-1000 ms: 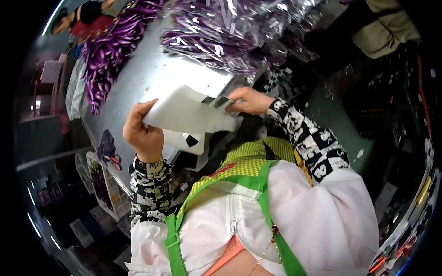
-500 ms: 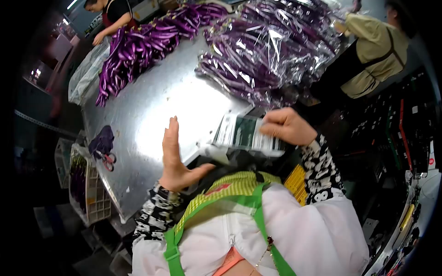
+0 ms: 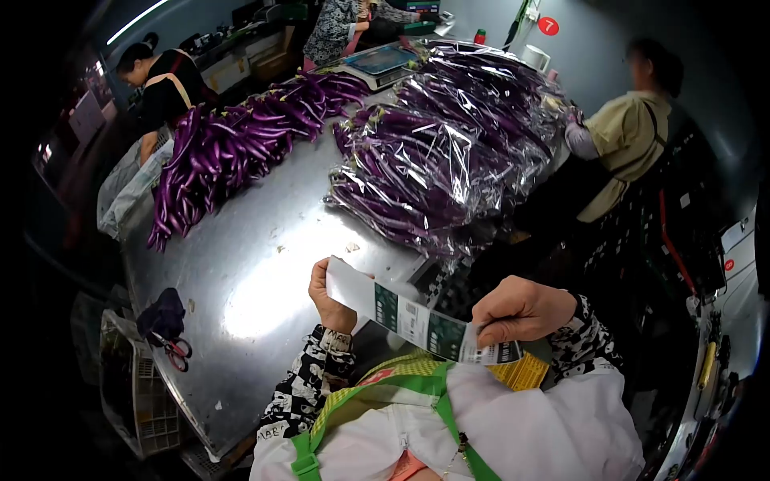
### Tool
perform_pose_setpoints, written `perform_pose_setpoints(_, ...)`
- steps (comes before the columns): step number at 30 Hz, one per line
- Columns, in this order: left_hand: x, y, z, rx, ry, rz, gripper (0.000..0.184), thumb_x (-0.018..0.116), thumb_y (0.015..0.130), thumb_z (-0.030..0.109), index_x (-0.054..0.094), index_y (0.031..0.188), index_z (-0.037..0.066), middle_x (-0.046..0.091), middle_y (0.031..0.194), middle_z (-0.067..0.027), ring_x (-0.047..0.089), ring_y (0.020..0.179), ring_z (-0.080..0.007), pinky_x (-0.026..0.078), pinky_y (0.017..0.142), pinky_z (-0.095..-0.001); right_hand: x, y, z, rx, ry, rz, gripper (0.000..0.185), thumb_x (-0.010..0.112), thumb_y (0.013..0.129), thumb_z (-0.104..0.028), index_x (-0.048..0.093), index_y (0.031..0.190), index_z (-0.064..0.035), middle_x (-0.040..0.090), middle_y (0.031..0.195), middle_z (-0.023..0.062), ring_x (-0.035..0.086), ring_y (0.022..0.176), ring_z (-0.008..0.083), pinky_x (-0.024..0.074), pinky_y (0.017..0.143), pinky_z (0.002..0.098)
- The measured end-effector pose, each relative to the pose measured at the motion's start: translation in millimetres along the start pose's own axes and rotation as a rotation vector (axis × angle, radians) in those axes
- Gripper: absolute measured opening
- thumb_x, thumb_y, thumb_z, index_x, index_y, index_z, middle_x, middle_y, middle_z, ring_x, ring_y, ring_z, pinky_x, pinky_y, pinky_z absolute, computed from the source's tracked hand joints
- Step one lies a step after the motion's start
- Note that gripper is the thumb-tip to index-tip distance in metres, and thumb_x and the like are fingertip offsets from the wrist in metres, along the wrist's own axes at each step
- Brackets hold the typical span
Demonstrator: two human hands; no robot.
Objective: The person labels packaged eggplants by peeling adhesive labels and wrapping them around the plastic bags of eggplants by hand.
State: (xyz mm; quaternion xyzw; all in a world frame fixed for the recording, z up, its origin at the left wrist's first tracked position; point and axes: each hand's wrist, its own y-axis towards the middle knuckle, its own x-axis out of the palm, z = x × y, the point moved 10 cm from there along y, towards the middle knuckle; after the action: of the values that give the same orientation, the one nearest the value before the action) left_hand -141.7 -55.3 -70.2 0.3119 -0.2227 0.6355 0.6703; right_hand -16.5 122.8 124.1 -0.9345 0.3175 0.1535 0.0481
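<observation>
White strip (image 3: 413, 319) with green labels, held up by table's (image 3: 200, 337) near edge. Left hand (image 3: 333, 301) pinches one end, right hand (image 3: 525, 309) pinches other. Bagged eggplants (image 3: 457, 144) by right edge; loose eggplants (image 3: 233, 152) by far left edge, not bagged.

Holds label strip (image 3: 415, 322) by white end in left hand (image 3: 332, 300), 7 o'clock; printed end in right hand (image 3: 521, 309), 4 o'clock | bears on tabletop (image 3: 233, 393): loose eggplants (image 3: 228, 156), 10 o'clock; bagged eggplants (image 3: 437, 160), 1 o'clock; scissors (image 3: 178, 353), 8 o'clock.
</observation>
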Motion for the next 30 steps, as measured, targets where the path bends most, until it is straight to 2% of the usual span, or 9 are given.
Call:
perform_pose_setpoints(6,-61,48,-88,-0.242,0.027,0.284,0.007,0.053,0.093,0.007,0.058,0.091,0.004,0.065,0.081,-0.0046,0.063,0.069,-0.0113,0.054,0.061,-0.0242,-93,49,7,0.032,-0.251,0.106,0.040,0.068,0.086,-0.017,0.055,0.116,0.0057,0.060,0.096,0.0171,0.063,0.086,0.0228,0.0501,0.074,0.0316)
perform_pose_setpoints(9,-104,60,-133,-0.333,-0.058,0.447,0.020,0.049,0.095,0.010,0.057,0.109,0.000,0.065,0.098,-0.0090,0.066,0.082,-0.0209,0.055,0.067,-0.0315,-158,83,43,0.053,-0.606,0.243,0.054,0.071,0.082,-0.025,0.048,0.120,0.0051,0.057,0.104,0.0186,0.059,0.097,0.0300,0.0483,0.084,0.0375)
perform_pose_setpoints(10,-122,74,-140,-0.320,0.434,0.342,0.020,0.048,0.095,0.012,0.057,0.108,0.001,0.065,0.096,-0.0094,0.066,0.082,-0.0207,0.056,0.066,-0.0331,-185,91,54,0.049,-0.811,0.345,0.058,0.070,0.082,-0.032,0.047,0.121,0.0055,0.055,0.108,0.0206,0.057,0.100,0.0332,0.0469,0.086,0.0408)
perform_pose_setpoints(12,-121,81,-178,-0.516,-0.165,0.421,0.022,0.048,0.096,0.014,0.057,0.111,0.001,0.066,0.095,-0.0102,0.067,0.078,-0.0198,0.057,0.064,-0.0332,-237,108,95,0.169,-1.185,0.399,0.076,0.070,0.079,-0.042,0.037,0.131,0.0036,0.052,0.117,0.0230,0.051,0.110,0.0369,0.0425,0.093,0.0453)
perform_pose_setpoints(16,-76,105,-208,-0.622,-0.357,0.462,0.025,0.062,0.088,0.009,0.058,0.109,-0.003,0.067,0.088,-0.0114,0.067,0.067,-0.0204,0.057,0.057,-0.0339,-327,118,194,0.805,-1.107,0.273,0.082,0.076,0.069,-0.050,0.044,0.120,0.0061,0.057,0.113,0.0288,0.056,0.109,0.0419,0.0458,0.091,0.0471)
perform_pose_setpoints(22,-67,113,-227,-0.648,-0.212,0.398,0.021,0.063,0.086,0.006,0.059,0.100,-0.009,0.066,0.079,-0.0146,0.067,0.065,-0.0231,0.056,0.054,-0.0351,-316,131,203,0.836,-1.123,0.230,0.072,0.075,0.067,-0.050,0.050,0.105,0.0055,0.063,0.100,0.0257,0.062,0.096,0.0396,0.0478,0.086,0.0429)
perform_pose_setpoints(26,-41,125,-220,-0.738,-0.243,0.377,0.015,0.065,0.085,0.012,0.067,0.094,-0.001,0.069,0.084,-0.0113,0.067,0.066,-0.0211,0.055,0.058,-0.0368,-302,136,210,0.821,-0.956,0.262,0.066,0.075,0.067,-0.046,0.052,0.102,0.0045,0.062,0.101,0.0252,0.061,0.098,0.0372,0.0474,0.086,0.0406)
perform_pose_setpoints(27,-44,127,-225,-0.800,-0.153,0.283,0.021,0.067,0.086,0.019,0.067,0.100,0.004,0.068,0.086,-0.0059,0.066,0.071,-0.0167,0.055,0.064,-0.0306,-307,138,217,0.798,-0.929,0.273,0.066,0.076,0.066,-0.044,0.052,0.103,0.0048,0.062,0.101,0.0248,0.061,0.097,0.0360,0.0474,0.086,0.0397)
perform_pose_setpoints(30,-38,130,-219,-0.804,-0.122,0.261,0.014,0.068,0.084,0.012,0.067,0.096,0.004,0.068,0.083,-0.0053,0.066,0.070,-0.0162,0.055,0.062,-0.0310,-312,137,231,0.742,-0.764,0.317,0.068,0.079,0.065,-0.041,0.053,0.107,0.0061,0.062,0.103,0.0244,0.061,0.098,0.0339,0.0471,0.087,0.0378)
